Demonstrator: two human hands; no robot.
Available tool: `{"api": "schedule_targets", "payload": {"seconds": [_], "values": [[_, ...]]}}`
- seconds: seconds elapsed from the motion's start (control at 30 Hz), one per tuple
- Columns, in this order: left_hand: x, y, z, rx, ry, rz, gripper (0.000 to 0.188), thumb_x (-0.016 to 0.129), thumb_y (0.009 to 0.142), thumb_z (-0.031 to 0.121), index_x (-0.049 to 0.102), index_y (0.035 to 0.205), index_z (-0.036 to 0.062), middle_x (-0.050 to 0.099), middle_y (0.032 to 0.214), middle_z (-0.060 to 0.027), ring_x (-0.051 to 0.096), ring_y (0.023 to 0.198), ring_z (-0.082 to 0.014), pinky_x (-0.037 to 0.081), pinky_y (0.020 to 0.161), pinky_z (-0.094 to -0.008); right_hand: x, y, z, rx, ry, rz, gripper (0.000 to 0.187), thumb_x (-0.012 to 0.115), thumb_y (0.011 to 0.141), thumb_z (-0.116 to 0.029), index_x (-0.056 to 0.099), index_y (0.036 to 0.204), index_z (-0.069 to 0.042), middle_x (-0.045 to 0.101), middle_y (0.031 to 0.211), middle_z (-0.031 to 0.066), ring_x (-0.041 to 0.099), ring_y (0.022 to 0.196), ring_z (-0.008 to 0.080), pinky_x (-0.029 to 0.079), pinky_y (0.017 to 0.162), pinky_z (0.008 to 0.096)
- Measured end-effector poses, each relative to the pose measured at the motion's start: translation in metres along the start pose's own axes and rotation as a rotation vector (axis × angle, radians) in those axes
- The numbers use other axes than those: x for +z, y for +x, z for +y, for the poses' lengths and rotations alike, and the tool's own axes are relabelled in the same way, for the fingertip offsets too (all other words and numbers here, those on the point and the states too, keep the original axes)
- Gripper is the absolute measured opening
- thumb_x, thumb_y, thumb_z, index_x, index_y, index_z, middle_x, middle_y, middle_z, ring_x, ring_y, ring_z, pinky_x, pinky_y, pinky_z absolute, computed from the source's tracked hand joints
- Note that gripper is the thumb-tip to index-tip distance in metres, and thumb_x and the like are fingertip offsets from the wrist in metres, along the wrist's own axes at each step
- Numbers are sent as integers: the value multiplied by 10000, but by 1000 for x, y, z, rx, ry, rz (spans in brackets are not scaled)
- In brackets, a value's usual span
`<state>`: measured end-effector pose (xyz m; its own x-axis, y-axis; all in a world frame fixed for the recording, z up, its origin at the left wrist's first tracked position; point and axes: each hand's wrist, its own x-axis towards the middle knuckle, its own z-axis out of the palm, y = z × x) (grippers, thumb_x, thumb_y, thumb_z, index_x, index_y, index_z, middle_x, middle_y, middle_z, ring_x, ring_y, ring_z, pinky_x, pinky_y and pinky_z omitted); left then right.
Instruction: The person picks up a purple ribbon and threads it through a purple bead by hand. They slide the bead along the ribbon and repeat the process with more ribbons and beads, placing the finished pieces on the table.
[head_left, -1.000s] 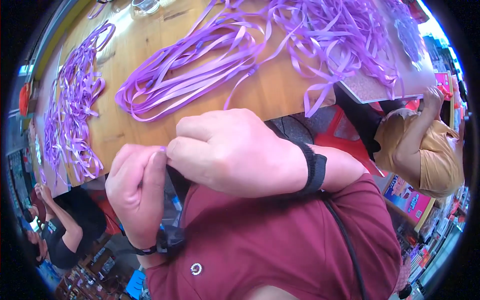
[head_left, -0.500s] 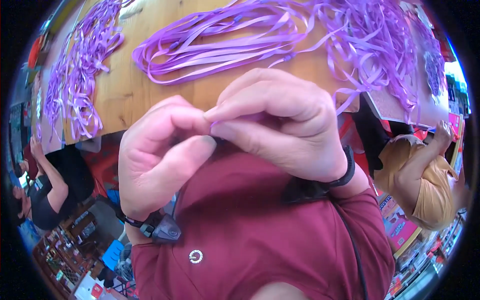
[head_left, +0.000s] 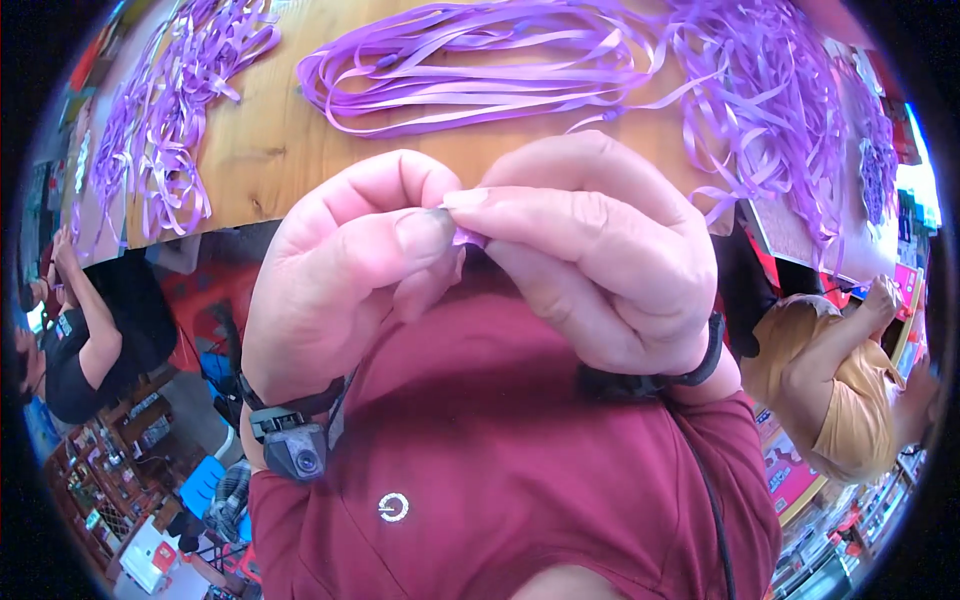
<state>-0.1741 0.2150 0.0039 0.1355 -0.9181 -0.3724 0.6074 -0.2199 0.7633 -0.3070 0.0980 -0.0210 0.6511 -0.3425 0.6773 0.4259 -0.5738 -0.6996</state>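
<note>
In front of my maroon shirt, both hands meet with their fingertips pinched together. A small bit of purple ribbon (head_left: 468, 238) shows between them; most of it is hidden by the fingers. My left hand (head_left: 345, 250) is closed, thumb pressed toward the forefinger at the ribbon. My right hand (head_left: 625, 250) is closed too, its thumb and forefinger tips touching the left fingertips around the same bit. Just beyond the hands, a long looped bundle of purple ribbon (head_left: 480, 115) lies on the wooden table (head_left: 250, 165), with small darker purple bits along it.
Loose heaps of purple ribbon lie at the table's left (head_left: 180, 130) and right (head_left: 765, 110), some ends hanging over the near edge. One person in dark clothes (head_left: 75, 350) sits at the left; another in a mustard shirt (head_left: 850, 400) is at the right. A small camera (head_left: 300, 452) is strapped on my left wrist.
Both hands have turned and shifted slightly right. The left thumb has come up against the right fingertips, and more of the purple bit shows below them.
</note>
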Motion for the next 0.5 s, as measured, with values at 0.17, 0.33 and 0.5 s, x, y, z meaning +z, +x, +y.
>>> {"api": "schedule_targets", "payload": {"seconds": [0.17,0.33,0.5], "values": [[-2,-2,-2,-21,31,39,196,586,769,144,491,902,36,496,755,16,397,585,-40,316,510,-159,2,1,0,-59,-74,3,235,623,687,77,624,915,21,583,771,117,576,656,175,456,550,237],[9,-3,-2,60,78,101,190,606,757,110,502,899,39,488,778,21,398,608,-24,302,523,-148,-2,1,2,-42,-125,-12,255,644,658,88,626,899,6,586,766,104,570,643,157,438,511,223],[17,-4,-3,183,286,173,125,592,770,60,518,867,33,476,788,25,409,647,-20,305,565,-146,-7,1,-1,80,-96,-37,249,657,640,88,626,870,-3,587,754,95,566,629,144,421,483,212]]}}
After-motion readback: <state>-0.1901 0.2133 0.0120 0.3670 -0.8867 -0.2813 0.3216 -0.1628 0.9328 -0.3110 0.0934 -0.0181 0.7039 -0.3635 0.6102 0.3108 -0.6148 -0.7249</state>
